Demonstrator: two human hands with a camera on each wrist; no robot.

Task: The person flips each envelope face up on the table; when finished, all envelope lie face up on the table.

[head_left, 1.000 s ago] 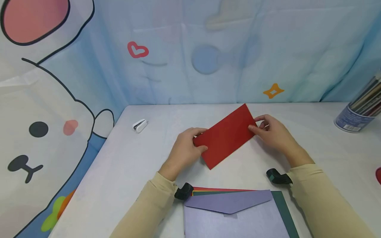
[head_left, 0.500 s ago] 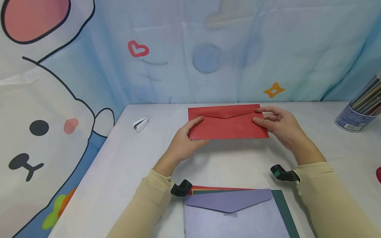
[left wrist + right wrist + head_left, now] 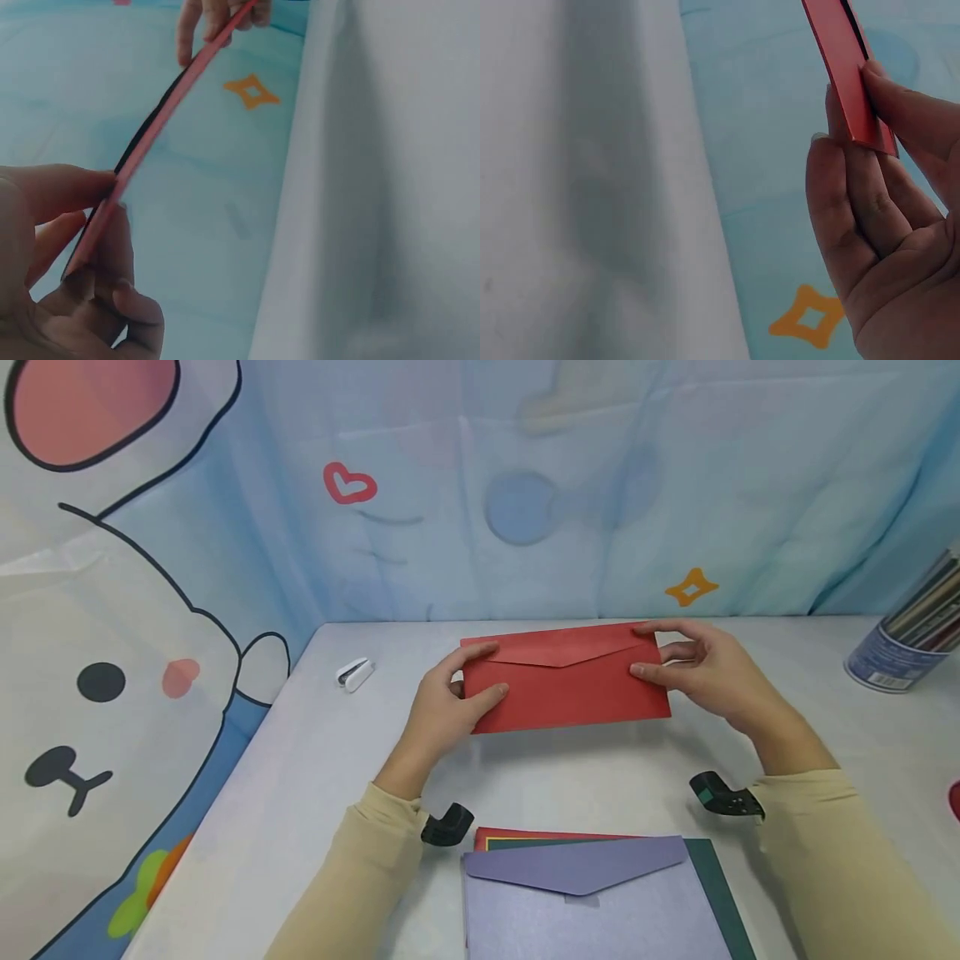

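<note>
A red envelope [image 3: 562, 693] is held above the table with its flap side showing and the flap folded down. My left hand [image 3: 438, 710] pinches its left end, thumb on the near face and some fingers behind. At the other end, my right hand [image 3: 723, 681] grips it between thumb and fingers. Seen nearly edge-on in the left wrist view, the red envelope [image 3: 161, 124] shows a dark gap along one edge. In the right wrist view, the thumb presses one face of the envelope [image 3: 844, 71] with fingers behind it.
A stack of larger envelopes, a lilac one [image 3: 592, 918] on top and a green one [image 3: 720, 902] beneath, lies at the near edge. A small white stapler [image 3: 355, 674] sits far left. A can of pencils [image 3: 896, 652] stands right. Behind hangs a printed curtain [image 3: 585, 485].
The red envelope has turned from its plain side, slanted, to its flap side, nearly level. My left hand has shifted its grip on the left end.
</note>
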